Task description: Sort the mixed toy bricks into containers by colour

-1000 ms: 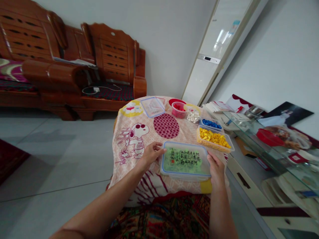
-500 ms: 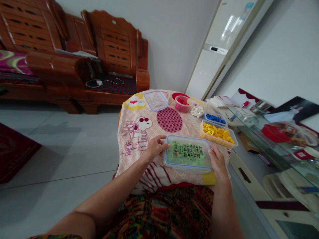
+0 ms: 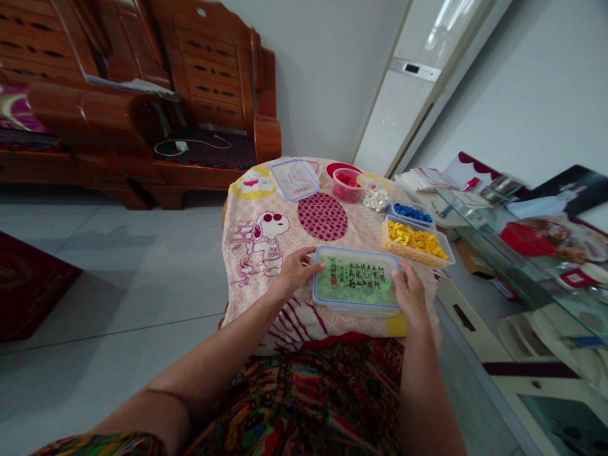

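A clear plastic food container (image 3: 356, 310) with green contents sits on the cloth in front of me. Its blue-edged lid (image 3: 365, 296) carries black writing and lies over the top. My left hand (image 3: 300, 272) grips the container's left end, thumb on the lid's edge. At the opposite end, my right hand (image 3: 409, 291) holds the corner with its thumb on the rim. Just beyond it stands an open box of yellow pieces (image 3: 414, 240). Behind that is a box of blue pieces (image 3: 412, 212).
Farther back on the cloth (image 3: 285, 253) are a pile of white pieces (image 3: 376, 197), a round tub (image 3: 348, 194) of red pieces and a loose clear lid (image 3: 295, 180). A cluttered glass shelf (image 3: 517, 253) flanks the right side; a wooden sofa (image 3: 204, 76) stands behind left.
The head view has tipped down slightly, so everything appears a little higher. My right thumb has slid a bit further onto the lid's edge. The container stays in place on the cloth.
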{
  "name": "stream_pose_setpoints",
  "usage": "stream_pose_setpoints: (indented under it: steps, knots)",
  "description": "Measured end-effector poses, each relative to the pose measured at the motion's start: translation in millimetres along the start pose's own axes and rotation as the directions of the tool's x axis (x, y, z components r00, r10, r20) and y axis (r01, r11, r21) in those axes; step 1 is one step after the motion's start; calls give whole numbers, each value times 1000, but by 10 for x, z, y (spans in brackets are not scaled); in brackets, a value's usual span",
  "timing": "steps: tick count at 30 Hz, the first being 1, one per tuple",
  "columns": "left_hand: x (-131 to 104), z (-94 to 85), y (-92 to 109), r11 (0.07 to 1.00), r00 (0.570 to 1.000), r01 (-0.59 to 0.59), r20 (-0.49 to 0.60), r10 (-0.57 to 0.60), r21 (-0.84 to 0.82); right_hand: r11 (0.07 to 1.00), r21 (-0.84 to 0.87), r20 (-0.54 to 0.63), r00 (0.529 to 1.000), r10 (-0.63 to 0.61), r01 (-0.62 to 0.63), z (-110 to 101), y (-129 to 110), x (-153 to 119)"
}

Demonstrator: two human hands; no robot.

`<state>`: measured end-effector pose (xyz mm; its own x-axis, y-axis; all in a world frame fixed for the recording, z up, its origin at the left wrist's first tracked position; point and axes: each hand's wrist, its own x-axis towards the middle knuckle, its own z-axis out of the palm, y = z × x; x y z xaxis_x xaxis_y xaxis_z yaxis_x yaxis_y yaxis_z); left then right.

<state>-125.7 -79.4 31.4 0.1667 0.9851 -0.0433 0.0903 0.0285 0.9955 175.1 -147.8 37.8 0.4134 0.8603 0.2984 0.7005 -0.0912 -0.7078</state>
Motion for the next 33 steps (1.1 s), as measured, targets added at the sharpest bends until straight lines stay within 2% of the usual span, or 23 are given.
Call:
stream_pose_setpoints:
  steps: [5,8,11,13,18,22,25,27,29,31,33]
  knots:
    - [-5,29,-48,998,999,-43,-24,44,56,998,66,27,1000,-11,9,-14,-39,-12]
    - [-30,37,-5,969,981,-180,-44,190,167,997,67,48,998,-37,33,-23,-54,-11]
    - [-27,70,102,842,905,-419,80,417,341,998,25,57,997,-51,50,-15,-56,-14]
    - [16,141,183,731,849,-526,212,485,435,997,3,51,996,-76,76,2,-51,-19]
    - [204,474,336,511,788,-615,444,427,601,975,-108,-38,979,-199,194,41,-35,-19]
    - [288,640,385,388,766,-642,537,353,661,906,-229,-73,922,-381,356,35,-94,-77]
    - [310,643,384,362,764,-644,546,344,674,852,-265,22,886,-463,451,25,-205,-247]
    - [328,627,384,360,764,-645,552,333,674,801,-285,162,850,-501,527,15,-285,-403]
    - [355,619,395,361,761,-649,569,311,670,744,-286,296,794,-531,604,3,-344,-542]
    - [387,623,417,365,757,-653,588,285,664,708,-289,361,758,-543,645,-3,-369,-629]
    - [415,635,445,373,757,-651,600,259,661,694,-299,371,750,-548,655,5,-367,-658]
